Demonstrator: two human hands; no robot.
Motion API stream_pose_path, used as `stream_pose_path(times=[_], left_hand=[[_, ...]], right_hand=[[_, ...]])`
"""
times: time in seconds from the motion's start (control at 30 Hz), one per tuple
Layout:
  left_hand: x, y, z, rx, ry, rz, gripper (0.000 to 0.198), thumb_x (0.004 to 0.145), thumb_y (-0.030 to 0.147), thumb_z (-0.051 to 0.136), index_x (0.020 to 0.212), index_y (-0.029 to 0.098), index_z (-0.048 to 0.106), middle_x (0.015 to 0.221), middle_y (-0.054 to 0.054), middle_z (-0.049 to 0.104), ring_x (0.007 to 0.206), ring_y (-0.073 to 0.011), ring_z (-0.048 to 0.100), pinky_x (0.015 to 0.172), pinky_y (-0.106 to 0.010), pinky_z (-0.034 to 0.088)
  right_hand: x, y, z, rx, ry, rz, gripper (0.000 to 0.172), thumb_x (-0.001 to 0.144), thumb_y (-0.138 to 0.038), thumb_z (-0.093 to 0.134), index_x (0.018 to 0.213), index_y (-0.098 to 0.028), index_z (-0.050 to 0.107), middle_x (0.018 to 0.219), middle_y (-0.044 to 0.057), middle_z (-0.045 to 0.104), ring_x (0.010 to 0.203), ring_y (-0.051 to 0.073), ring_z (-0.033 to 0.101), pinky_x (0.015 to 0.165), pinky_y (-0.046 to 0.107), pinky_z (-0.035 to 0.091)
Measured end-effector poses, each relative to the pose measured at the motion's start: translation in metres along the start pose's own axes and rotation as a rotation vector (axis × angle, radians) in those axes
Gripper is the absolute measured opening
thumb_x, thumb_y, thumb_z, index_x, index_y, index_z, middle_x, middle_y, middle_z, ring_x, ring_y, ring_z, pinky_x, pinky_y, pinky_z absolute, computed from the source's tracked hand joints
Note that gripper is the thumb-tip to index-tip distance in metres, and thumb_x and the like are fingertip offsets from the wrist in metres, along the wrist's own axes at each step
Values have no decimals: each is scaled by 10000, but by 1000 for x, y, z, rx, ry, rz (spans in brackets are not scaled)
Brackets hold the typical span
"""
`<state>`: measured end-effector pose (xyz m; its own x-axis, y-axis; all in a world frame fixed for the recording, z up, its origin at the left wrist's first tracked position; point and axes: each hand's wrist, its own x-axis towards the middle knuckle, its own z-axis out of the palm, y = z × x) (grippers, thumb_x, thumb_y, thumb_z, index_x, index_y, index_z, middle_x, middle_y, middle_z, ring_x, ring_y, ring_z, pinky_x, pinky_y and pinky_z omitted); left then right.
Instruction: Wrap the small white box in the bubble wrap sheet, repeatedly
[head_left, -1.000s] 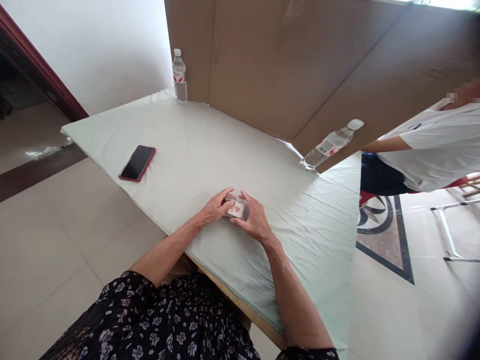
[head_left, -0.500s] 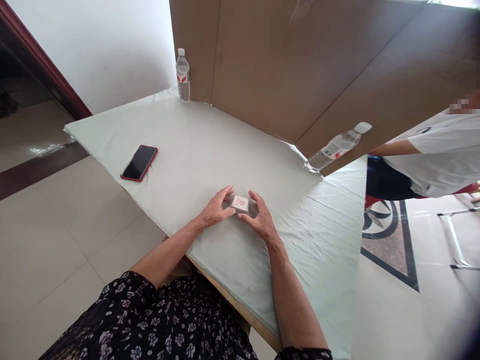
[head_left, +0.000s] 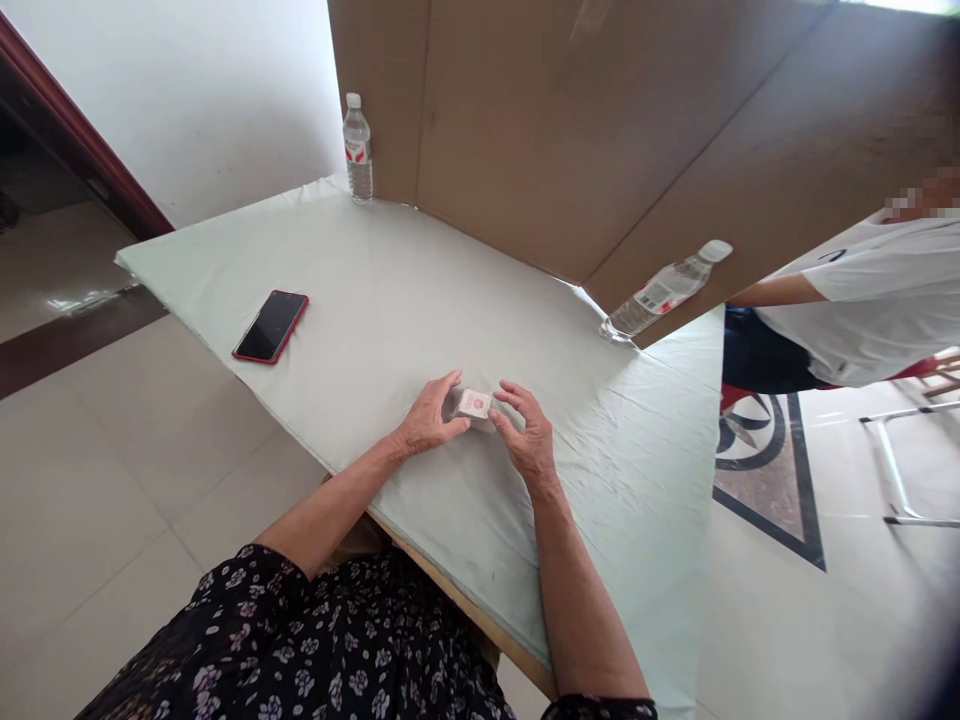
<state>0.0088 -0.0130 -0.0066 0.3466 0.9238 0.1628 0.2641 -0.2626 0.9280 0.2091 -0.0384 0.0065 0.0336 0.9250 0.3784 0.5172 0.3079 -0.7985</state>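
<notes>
A small white pack with red print, perhaps a deck of cards (head_left: 475, 405), rests on the pale green tablecloth (head_left: 390, 300) near the front edge. My left hand (head_left: 429, 420) curls round its left side, fingers and thumb pinching it. My right hand (head_left: 529, 432) sits on its right side with bent fingers touching the pack's edge. Both forearms reach in from the bottom of the view.
A red-cased phone (head_left: 271, 326) lies face up at the left. One water bottle (head_left: 358, 150) stands at the back corner, another (head_left: 660, 291) leans against the tall cardboard screen (head_left: 600, 130). A person in a white shirt (head_left: 862, 300) sits beyond the right edge.
The pack has been turned so its printed face shows more from above. My right hand has shifted slightly off the pack's top to its right side.
</notes>
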Motion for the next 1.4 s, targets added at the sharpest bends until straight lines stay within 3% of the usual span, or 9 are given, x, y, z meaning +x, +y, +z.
stream_pose_path(times=[0.23, 0.4, 0.53, 0.8, 0.97, 1.17, 1.4], left_hand=[[2, -7, 7, 2, 22, 65, 722, 822, 310, 672, 1483, 189, 407, 1432, -169, 523, 1323, -310, 497, 1131, -488, 384], [5, -10, 14, 11, 53, 99, 698, 820, 297, 672, 1462, 174, 428, 1332, -164, 583, 1217, -277, 556, 1077, -454, 435], [7, -8, 16, 37, 67, 102, 687, 819, 316, 682, 1446, 165, 445, 1287, -160, 598, 1179, -277, 563, 1061, -461, 440], [6, -5, 8, 67, 85, 110, 705, 762, 237, 654, 1427, 129, 446, 1314, -175, 576, 1246, -295, 539, 1087, -461, 420], [4, -4, 6, 223, 175, 9, 627, 813, 328, 646, 1396, 167, 478, 1261, -138, 632, 1209, -284, 557, 1092, -482, 412], [5, -5, 11, 366, 114, 44, 565, 881, 380, 589, 1391, 165, 479, 1231, -135, 657, 1208, -291, 564, 1092, -500, 398], [4, -4, 15, 130, 80, 68, 761, 777, 332, 676, 1461, 153, 398, 1262, -155, 605, 1185, -293, 578, 1070, -480, 438]], right_hand=[[1, 1, -2, -90, -16, -66, 335, 856, -449, 680, 1146, -282, 690, 1317, 95, 658, 1259, 285, 576, 1081, 531, 438], [-4, 14, 1, -133, -28, -120, 206, 881, -436, 662, 1004, -295, 749, 1252, 81, 692, 1228, 285, 596, 1088, 533, 429], [-6, 20, 2, -108, -34, -95, 199, 888, -440, 650, 997, -315, 760, 1272, 63, 683, 1287, 281, 561, 1123, 535, 403], [-7, 4, -4, -92, 20, -103, 266, 905, -427, 630, 1112, -291, 727, 1341, 96, 639, 1269, 285, 572, 1094, 522, 428], [6, -6, -9, -346, -32, -211, 230, 929, -398, 597, 1052, -264, 739, 1298, 103, 667, 1206, 288, 607, 1026, 500, 455], [26, -4, 5, -581, -118, -367, 184, 947, -289, 565, 911, -227, 734, 1218, 106, 715, 1109, 268, 647, 899, 421, 463], [49, -13, 3, -522, -18, -349, 190, 966, -224, 451, 885, -206, 622, 1105, 108, 736, 1090, 223, 652, 909, 380, 438]])
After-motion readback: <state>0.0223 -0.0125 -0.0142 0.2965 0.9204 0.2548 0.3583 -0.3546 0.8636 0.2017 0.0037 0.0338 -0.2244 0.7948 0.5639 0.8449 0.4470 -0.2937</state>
